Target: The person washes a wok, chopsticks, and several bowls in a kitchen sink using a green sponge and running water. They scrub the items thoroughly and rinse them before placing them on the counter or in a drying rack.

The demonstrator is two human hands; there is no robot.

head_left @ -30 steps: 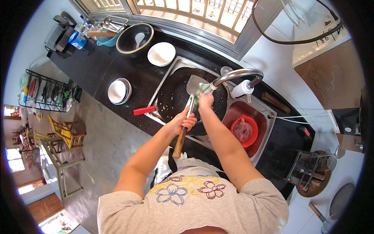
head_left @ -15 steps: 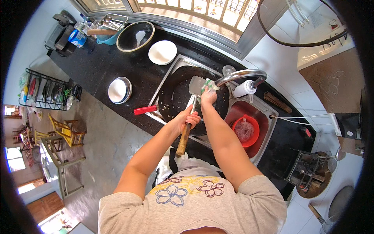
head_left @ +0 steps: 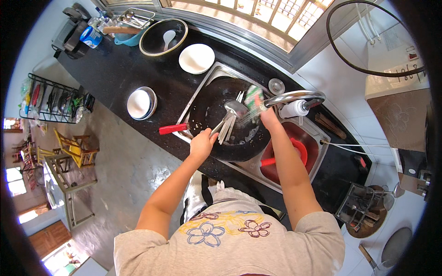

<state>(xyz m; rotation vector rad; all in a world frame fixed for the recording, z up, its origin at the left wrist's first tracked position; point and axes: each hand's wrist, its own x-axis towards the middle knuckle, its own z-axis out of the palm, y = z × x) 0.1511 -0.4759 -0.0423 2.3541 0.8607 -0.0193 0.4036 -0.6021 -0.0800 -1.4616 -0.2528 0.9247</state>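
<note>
Your left hand (head_left: 201,145) is closed around the handle of a metal ladle (head_left: 236,108), its bowl end over the wok (head_left: 212,112). Several pale chopsticks (head_left: 225,132) lie alongside the ladle, crossing under it; whether your fingers also grip them cannot be told. Your right hand (head_left: 269,118) is closed on a green-and-white cloth (head_left: 253,97), just beyond the ladle bowl; finger placement is blurred. Water runs from the curved chrome faucet (head_left: 294,96) beside that hand into the wok. Suds and small food bits show on the dark inner wall.

Wok sits over the left compartment of the steel sink (head_left: 224,70), red handle (head_left: 172,129) pointing left across the rim. Right compartment: red plastic basin (head_left: 300,151), partly hidden under your right forearm. On the black surface (head_left: 101,73) to the left: white bowl (head_left: 197,59) near the sink, stacked bowls (head_left: 139,104) nearer you, black basin (head_left: 149,39) with a white rice paddle (head_left: 169,37) farther off.
</note>
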